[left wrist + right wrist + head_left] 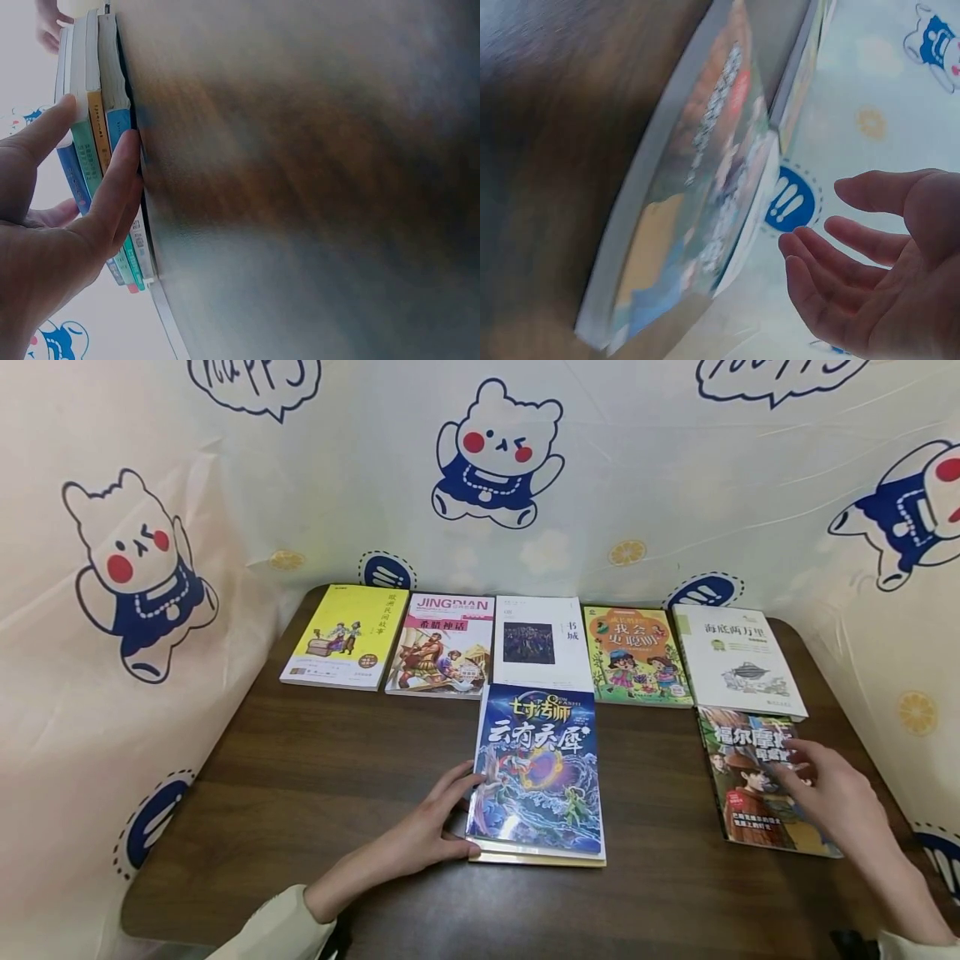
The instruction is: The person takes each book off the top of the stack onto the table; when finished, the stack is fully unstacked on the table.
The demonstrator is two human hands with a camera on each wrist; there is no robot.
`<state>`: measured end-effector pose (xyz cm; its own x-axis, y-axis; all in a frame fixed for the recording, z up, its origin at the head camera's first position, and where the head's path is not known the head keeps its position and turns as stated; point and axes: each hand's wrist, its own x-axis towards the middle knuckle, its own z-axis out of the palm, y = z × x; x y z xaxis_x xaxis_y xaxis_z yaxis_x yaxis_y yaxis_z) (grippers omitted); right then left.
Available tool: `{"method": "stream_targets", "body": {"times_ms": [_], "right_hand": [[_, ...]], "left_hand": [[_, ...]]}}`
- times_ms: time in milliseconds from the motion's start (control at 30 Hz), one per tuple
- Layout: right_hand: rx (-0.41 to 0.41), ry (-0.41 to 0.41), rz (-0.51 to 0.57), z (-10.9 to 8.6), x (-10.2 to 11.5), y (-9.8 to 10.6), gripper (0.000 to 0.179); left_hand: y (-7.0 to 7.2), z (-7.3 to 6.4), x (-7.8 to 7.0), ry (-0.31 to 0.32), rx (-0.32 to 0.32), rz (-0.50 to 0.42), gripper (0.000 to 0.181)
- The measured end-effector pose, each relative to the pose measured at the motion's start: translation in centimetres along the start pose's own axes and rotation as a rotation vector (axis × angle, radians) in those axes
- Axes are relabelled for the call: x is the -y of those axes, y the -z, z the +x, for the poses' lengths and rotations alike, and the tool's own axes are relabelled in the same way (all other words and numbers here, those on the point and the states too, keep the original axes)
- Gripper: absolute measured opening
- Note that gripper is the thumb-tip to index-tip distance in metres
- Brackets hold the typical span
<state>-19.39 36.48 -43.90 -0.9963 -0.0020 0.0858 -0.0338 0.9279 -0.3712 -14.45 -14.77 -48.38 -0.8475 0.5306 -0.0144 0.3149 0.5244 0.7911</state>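
Note:
My left hand (420, 828) rests against the left side of a small stack topped by a blue fantasy book (538, 768). In the left wrist view its fairly straight fingers and thumb touch the spines of several stacked books (84, 150). Over the right part of a detective story book (750, 806) hovers my right hand (836, 789), its fingers loosely bent and holding nothing. The right wrist view shows a gap between that hand (870, 285) and the book's cover (705, 180). The books' lower layers are mostly hidden from the head view.
Along the back of the brown table (330, 793) lies a row: a yellow book (345, 635), a pink-topped one (441, 647), a white one (536, 652), a green-orange children's book (637, 656) and a white-green one (738, 656). A bear-printed cloth (360, 468) hangs behind.

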Motion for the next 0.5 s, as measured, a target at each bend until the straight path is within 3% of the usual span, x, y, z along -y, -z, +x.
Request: {"method": "stream_targets", "body": {"times_ms": [300,500], "right_hand": [[0.031,0.092,0.085,0.2,3.1,-0.8,0.045],[0.004,0.141,0.143,0.0,5.5,-1.4,0.042]], "left_hand": [[0.0,0.0,-0.1,-0.011,-0.008,0.016,0.084],[0.0,0.0,-0.2,-0.006,-0.004,0.016,0.084]]}}
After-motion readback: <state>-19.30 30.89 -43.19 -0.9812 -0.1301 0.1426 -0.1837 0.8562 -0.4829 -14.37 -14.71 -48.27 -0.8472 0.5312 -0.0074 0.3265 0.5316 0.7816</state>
